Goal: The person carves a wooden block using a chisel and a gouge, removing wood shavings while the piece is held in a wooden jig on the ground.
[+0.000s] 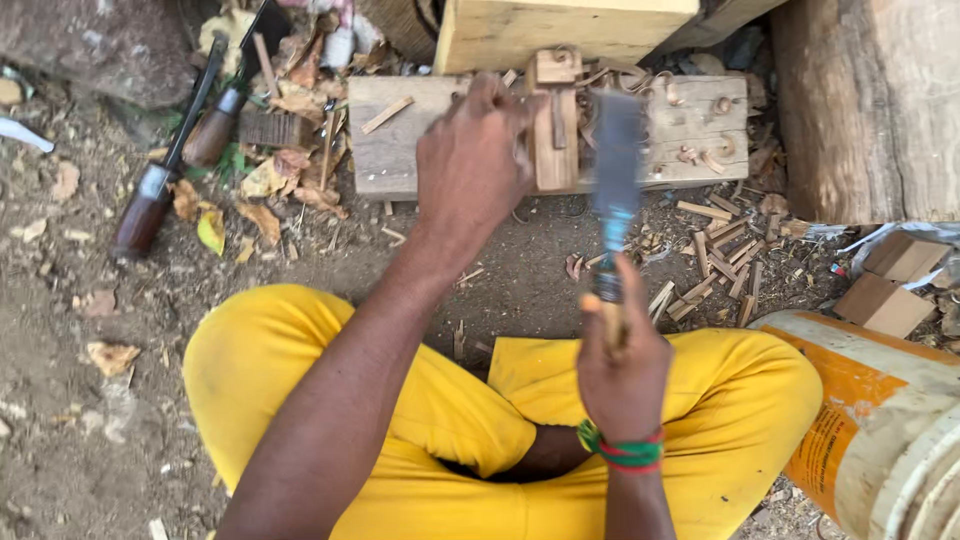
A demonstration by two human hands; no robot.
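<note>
A person in yellow trousers is sitting cross-legged on bare earth, working over a flat wooden board [400, 150] lying on the ground at the far side. The left hand [470, 160] is reaching out to the board with its fingers curled around a small upright wooden block [555, 140], steadying it there; the fingers are closing on the block's left side and the block is standing on the board's middle. The right hand [620, 360], nearer to the body and wearing a green and red wristband, is wrapped tightly in a fist around the wooden handle of a broad-bladed chopping tool [615, 170]. Its blade is pointing away, blurred, and hanging just to the right of the block; whether it is touching the wood cannot be told. Curled shavings and short wood offcuts [720, 250] are lying on the board's right part and on the ground to the right. Two chisels with dark wooden handles [165, 170] are lying on the ground at the far left among dry leaves. A yellow and white plastic bucket [880, 420] is lying on its side near the right knee.
</note>
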